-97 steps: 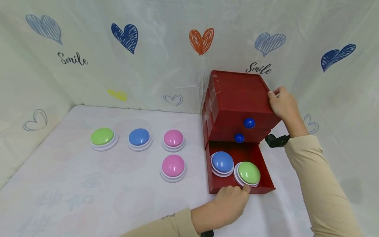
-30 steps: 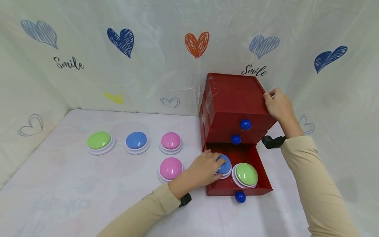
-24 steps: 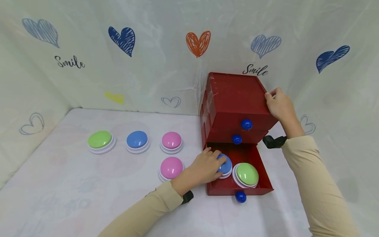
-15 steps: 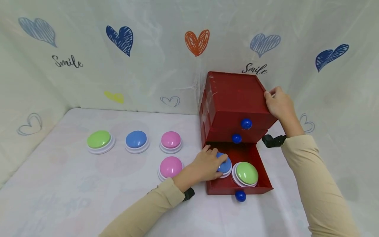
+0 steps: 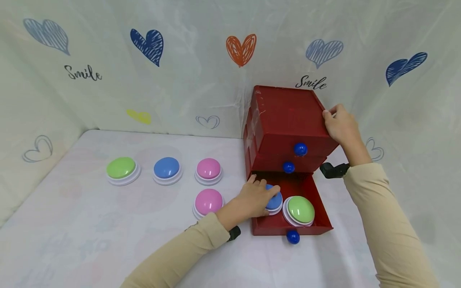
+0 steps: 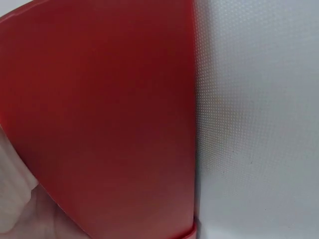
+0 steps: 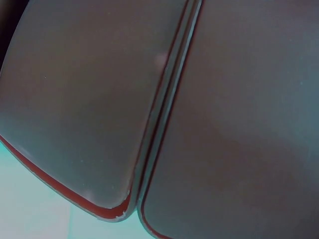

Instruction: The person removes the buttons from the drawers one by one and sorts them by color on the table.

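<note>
Left hand (image 5: 255, 200) pinching the blue button (image 5: 275, 201) between thumb and fingers, in the open bottom drawer (image 5: 270, 231) of the red cabinet (image 5: 288, 112)
It sits at 10 o'clock from a green button (image 5: 301, 209); the right hand (image 5: 342, 126) touches the cabinet's top edge at 3 o'clock, whether its fingers pinch I cannot tell; "Smile" reads on the backdrop (image 5: 198, 68) at 10 and 2 o'clock

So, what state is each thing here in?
Red top drawer, shut
Red middle drawer, shut
Red bottom drawer, open
Blue domed drawer button, held by left hand
Red cabinet, gripped by right hand
Green domed drawer button, face-up
Green domed table button, face-up
Blue domed table button, face-up
Nearer pink domed button, face-up
Farther pink domed button, face-up
</note>
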A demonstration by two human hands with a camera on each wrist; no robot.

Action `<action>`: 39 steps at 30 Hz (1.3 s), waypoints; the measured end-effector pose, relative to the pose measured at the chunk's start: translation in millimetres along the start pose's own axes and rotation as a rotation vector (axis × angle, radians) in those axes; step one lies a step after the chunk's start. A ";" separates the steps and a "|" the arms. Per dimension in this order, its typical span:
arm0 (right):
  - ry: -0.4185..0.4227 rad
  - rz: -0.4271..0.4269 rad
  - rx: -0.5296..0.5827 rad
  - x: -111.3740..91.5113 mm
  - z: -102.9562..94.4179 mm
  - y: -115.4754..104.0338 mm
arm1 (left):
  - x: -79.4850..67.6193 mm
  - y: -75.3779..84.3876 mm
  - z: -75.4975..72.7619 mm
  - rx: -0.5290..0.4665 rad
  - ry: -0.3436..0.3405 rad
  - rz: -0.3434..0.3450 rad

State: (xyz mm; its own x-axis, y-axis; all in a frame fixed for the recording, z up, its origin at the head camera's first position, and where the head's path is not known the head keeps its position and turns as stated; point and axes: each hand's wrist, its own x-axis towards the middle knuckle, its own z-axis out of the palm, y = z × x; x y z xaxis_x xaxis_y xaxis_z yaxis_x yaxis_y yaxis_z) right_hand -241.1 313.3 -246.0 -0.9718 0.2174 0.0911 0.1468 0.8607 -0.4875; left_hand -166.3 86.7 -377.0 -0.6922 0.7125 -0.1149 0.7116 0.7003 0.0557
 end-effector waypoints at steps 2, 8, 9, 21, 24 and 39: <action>0.001 0.000 -0.001 0.0 -0.3 0.3 | 0.4 1.0 -0.8 0.007 -0.002 -0.002; 0.000 0.000 -0.003 0.2 -1.2 -0.4 | 1.5 3.0 -2.6 0.045 0.006 -0.006; 0.001 0.000 -0.003 0.2 -1.2 -0.4 | 1.6 3.1 -2.6 0.051 0.007 -0.006; 0.010 -0.004 -0.003 0.1 -2.3 -2.7 | 2.0 4.9 -2.7 0.069 0.024 -0.009; 0.013 -0.003 -0.003 0.3 -1.6 -1.9 | 1.6 7.3 -0.9 0.096 0.031 -0.014; 0.022 -0.013 -0.006 -1.3 -1.0 -0.6 | 0.3 9.2 0.8 0.097 0.072 -0.017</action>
State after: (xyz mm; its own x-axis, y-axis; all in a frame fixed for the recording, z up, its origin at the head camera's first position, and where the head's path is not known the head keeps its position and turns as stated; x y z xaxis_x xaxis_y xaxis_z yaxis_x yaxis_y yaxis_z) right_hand -239.8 312.9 -244.9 -0.9694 0.2158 0.1168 0.1349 0.8664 -0.4808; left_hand -159.9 93.3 -377.3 -0.7086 0.7043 -0.0434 0.7056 0.7073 -0.0426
